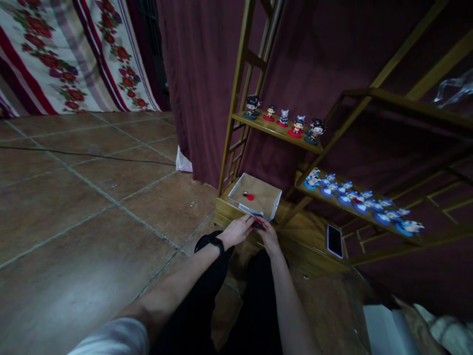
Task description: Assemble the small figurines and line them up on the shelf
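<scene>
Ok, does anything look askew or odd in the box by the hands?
Possibly: in the open box, a small dark piece lies beside a red disc, whereas the figurines on the upper shelf stand upright. Whether piece and disc are joined, I can't tell.

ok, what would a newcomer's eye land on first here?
Probably the blue figurines crowded on the lower shelf at right, and the five figurines lined up on the higher shelf to their left. Next, the left hand and right hand meeting at the near edge of the box, which has a red disc inside. The floral cloth at top left also stands out.
</scene>
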`<move>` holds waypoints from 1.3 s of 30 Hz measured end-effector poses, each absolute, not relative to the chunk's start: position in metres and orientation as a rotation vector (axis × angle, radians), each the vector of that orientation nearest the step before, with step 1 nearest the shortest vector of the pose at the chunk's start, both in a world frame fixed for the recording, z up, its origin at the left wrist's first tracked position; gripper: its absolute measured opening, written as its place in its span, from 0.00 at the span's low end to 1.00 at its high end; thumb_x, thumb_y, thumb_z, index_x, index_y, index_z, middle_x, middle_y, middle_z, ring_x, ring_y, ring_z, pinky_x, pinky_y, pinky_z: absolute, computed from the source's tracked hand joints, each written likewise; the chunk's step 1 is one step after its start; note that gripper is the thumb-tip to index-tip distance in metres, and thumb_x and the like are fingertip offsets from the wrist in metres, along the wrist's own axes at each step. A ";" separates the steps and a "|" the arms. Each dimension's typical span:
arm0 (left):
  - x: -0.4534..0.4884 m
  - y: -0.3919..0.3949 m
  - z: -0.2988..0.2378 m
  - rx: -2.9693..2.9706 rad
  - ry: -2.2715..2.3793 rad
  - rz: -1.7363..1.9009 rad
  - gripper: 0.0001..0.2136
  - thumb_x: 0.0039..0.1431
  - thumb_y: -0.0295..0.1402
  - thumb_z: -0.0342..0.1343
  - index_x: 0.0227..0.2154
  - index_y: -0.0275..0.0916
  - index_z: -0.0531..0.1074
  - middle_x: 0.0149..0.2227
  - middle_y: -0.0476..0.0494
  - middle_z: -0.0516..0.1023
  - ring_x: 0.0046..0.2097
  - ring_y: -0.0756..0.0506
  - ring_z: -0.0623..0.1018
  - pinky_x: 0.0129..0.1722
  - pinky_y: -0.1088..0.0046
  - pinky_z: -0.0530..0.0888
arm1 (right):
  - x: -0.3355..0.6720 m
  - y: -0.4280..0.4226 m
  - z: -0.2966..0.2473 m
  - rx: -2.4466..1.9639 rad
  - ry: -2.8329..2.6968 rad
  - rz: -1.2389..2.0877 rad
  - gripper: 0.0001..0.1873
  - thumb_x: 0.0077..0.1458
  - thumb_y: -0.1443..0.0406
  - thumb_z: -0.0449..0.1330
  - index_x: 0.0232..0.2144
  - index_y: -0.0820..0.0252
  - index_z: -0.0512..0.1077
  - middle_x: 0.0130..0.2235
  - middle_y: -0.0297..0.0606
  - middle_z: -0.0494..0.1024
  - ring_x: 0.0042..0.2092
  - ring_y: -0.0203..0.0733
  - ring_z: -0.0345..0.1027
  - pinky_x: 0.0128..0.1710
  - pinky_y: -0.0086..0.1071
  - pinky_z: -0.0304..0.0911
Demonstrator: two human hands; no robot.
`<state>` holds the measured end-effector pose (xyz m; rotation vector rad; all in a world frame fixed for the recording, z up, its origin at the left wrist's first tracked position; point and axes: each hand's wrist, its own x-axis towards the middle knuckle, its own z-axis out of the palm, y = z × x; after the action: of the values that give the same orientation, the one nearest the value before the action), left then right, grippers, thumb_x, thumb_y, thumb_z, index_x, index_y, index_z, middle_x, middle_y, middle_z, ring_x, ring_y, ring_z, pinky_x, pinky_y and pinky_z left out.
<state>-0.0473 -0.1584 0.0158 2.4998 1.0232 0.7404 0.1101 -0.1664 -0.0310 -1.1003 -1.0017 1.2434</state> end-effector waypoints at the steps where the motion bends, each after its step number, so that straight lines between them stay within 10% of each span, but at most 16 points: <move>1: -0.048 -0.156 0.014 2.411 1.007 0.781 0.17 0.55 0.27 0.47 0.49 0.40 0.61 0.49 0.41 0.65 0.46 0.46 0.71 0.45 0.69 0.69 | 0.109 -0.165 -0.032 -1.113 -0.985 1.254 0.23 0.33 0.67 0.64 0.38 0.56 0.71 0.44 0.37 0.75 0.46 0.45 0.66 0.47 0.42 0.63; 10: -0.029 -0.130 -0.023 1.207 0.991 0.865 0.10 0.42 0.32 0.60 0.29 0.31 0.73 0.22 0.47 0.74 0.22 0.53 0.71 0.25 0.77 0.69 | 0.103 -0.158 -0.035 -1.163 -0.875 1.415 0.21 0.33 0.60 0.66 0.34 0.59 0.72 0.34 0.37 0.77 0.30 0.39 0.71 0.33 0.36 0.68; 39: -0.026 -0.124 -0.027 0.932 0.992 0.838 0.12 0.35 0.27 0.64 0.28 0.30 0.75 0.22 0.45 0.76 0.20 0.53 0.72 0.19 0.81 0.66 | 0.100 -0.153 -0.037 -1.195 -0.864 1.395 0.17 0.29 0.62 0.66 0.27 0.60 0.73 0.26 0.33 0.77 0.25 0.37 0.70 0.30 0.34 0.68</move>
<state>-0.0262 -0.1245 -0.0274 0.9317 0.9923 0.8378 0.0996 -0.1526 -0.0366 -1.1951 -0.8638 1.3950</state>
